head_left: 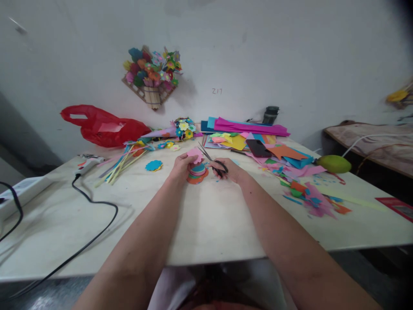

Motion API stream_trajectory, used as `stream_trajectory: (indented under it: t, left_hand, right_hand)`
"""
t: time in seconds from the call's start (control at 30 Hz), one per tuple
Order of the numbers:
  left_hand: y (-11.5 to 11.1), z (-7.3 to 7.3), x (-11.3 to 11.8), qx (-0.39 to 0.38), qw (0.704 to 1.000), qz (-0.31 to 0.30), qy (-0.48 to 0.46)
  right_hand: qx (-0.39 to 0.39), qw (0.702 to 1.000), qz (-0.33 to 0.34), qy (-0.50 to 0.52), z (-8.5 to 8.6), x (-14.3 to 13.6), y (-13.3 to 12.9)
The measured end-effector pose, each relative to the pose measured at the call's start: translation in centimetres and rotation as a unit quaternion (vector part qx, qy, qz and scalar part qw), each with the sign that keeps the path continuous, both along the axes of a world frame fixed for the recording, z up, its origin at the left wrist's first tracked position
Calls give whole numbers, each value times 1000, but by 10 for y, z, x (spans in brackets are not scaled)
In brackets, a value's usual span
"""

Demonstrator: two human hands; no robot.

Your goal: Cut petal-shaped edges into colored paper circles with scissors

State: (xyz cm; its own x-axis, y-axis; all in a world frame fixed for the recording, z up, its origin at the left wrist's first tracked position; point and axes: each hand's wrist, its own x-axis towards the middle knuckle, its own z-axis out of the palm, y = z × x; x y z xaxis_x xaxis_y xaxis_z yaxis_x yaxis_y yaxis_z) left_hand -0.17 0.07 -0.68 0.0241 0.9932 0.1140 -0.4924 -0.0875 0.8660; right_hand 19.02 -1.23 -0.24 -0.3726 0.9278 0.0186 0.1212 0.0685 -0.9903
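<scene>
My left hand (181, 166) pinches a pink paper flower cutout (195, 155) with a scalloped edge. Black-handled scissors (220, 167) are in my right hand (228, 168), their blades parted and angled up toward the pink paper. Whether the blades touch the paper, I cannot tell. Just below the pink piece, a stack of round paper cutouts (197, 175) in orange, pink and blue lies on the table, partly covered by my left fingers. To the left sits a small pile of blue scalloped cutouts (154, 165) with some yellow at its edge.
Paper scraps (318, 202) and a dark phone (258, 148) lie at the right. Colored sheets (248, 126) are stacked at the back. A red plastic bag (106, 127), paper strips (116, 168), a glue gun (90, 163) and its black cord (97, 201) occupy the left.
</scene>
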Motion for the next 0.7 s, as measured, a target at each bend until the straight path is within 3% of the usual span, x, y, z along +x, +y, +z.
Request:
stream_trajectory:
  t: [0.7]
  left_hand:
    - [0, 1, 1, -12, 1000, -5, 28]
  right_hand:
    - [24, 1000, 18, -6, -3, 0, 1]
